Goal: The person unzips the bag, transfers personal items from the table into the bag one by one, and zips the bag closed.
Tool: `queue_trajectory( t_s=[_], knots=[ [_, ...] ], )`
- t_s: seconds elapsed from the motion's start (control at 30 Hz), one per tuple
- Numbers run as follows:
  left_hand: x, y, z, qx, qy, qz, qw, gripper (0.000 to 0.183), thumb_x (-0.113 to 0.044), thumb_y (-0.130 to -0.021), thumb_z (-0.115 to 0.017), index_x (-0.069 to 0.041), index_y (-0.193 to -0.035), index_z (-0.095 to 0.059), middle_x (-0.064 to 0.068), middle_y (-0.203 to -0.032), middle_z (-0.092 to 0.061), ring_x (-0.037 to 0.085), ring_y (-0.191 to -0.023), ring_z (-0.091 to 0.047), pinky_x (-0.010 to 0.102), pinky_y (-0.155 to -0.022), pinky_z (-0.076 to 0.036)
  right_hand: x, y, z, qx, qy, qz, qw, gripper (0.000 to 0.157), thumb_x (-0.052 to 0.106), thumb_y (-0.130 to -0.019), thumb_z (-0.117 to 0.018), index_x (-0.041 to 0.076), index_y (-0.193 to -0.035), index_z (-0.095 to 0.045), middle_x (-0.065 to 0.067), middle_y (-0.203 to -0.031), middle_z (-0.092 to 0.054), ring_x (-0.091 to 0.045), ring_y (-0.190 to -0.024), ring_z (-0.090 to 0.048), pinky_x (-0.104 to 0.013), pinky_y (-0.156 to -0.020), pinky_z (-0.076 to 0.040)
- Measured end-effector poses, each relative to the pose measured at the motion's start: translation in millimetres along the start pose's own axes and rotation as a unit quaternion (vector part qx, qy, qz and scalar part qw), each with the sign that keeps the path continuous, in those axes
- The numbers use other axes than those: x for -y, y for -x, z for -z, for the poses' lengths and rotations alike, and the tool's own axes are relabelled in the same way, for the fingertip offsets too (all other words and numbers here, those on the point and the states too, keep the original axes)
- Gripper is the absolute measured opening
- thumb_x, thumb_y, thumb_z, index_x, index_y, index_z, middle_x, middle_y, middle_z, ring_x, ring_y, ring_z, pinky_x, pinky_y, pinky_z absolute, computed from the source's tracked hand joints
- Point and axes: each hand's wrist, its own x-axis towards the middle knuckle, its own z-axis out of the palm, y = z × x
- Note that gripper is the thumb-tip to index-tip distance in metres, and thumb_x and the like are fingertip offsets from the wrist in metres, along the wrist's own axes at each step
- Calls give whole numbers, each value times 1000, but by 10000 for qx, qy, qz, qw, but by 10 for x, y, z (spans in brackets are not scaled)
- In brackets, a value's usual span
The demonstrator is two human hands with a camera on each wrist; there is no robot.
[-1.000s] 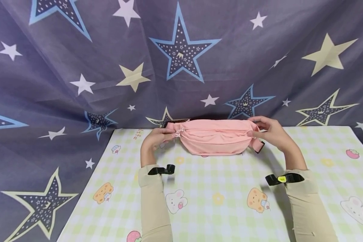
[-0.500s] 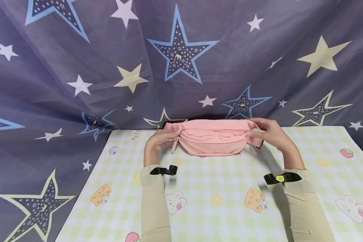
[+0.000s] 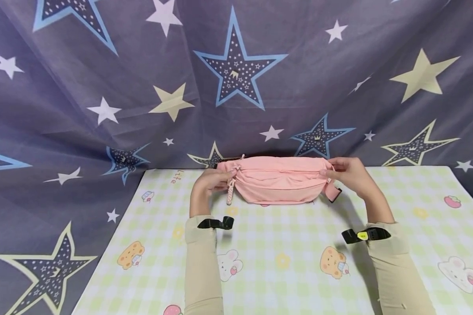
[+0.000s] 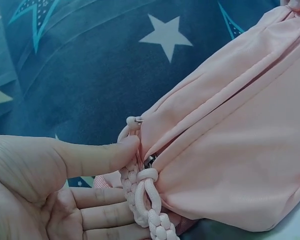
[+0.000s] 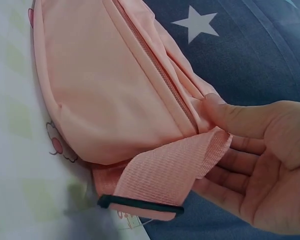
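Note:
A pink waist bag (image 3: 280, 181) is held at both ends near the table's back edge, its zipped front facing me. My left hand (image 3: 210, 180) pinches its left end between thumb and fingers, beside a braided cord zipper pull (image 4: 162, 227) that hangs down. In the left wrist view the thumb lies at the zipper's end, by a dark metal slider (image 4: 150, 161). My right hand (image 3: 351, 175) grips the right end, thumb in front and fingers behind. Below that hand a pink webbing strap (image 5: 162, 167) with a black buckle (image 5: 140, 204) hangs folded.
A green-and-white checked tablecloth (image 3: 260, 271) with cartoon prints covers the table. Behind its back edge hangs a dark star-patterned curtain (image 3: 142, 52). Each sleeve cuff carries a black wrist mount (image 3: 217, 223).
The braided pull, earlier gathered at my left hand, now hangs down beside it. The strap end at the right has swung slightly. Both hands keep their hold on the waist bag.

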Motion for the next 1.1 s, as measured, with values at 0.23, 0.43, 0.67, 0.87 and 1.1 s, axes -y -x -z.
queue_trajectory(
  t_s=[0.23, 0.43, 0.67, 0.87, 1.1],
  knots=[
    [-61, 49, -29, -89, -27, -227, 9997, 18, -16, -90, -78, -15, -73, -72, -6, -63, -67, 8, -62, -65, 40, -92, -59, -33, 14, 6, -13, -150, 24, 9999, 32, 13, -93, -75, -12, -112, -70, -12, -86, -76, -4, -69, -64, -22, -63, -54],
    [-105, 96, -51, -149, -31, -575, 9982, 29, -11, -88, -78, -15, -61, -67, -7, -55, -60, 5, -56, -58, 24, -68, -57, -63, 38, -16, -256, -455, 175, 9985, 27, 6, -91, -76, -15, -107, -71, 5, -76, -75, 0, -66, -64, -21, -59, -54],
    [-186, 171, -154, -563, -104, -1198, 9911, 35, -10, -88, -78, -14, -55, -65, -10, -50, -52, 5, -53, -50, 20, -57, -47, -33, 27, -46, -926, -838, 234, 9919, 22, 2, -90, -74, -16, -103, -72, 23, -67, -69, 6, -64, -66, -15, -60, -53],
    [-219, 135, -258, -1111, -113, -1604, 9807, 42, -11, -88, -79, -15, -52, -58, -12, -48, -38, 8, -54, -37, 23, -54, -32, -22, -45, -154, -1732, -996, 124, 9798, 21, 4, -90, -76, -13, -103, -74, 28, -62, -62, 8, -61, -59, -12, -57, -47],
    [-166, 48, -315, -1447, 211, -1854, 9717, 40, -5, -87, -78, -14, -53, -60, -12, -46, -40, 6, -51, -37, 21, -52, -31, -41, -88, -273, -2155, -1059, -197, 9706, 23, 8, -90, -78, -10, -104, -76, 27, -62, -59, 1, -62, -54, -13, -57, -43]
  ],
)
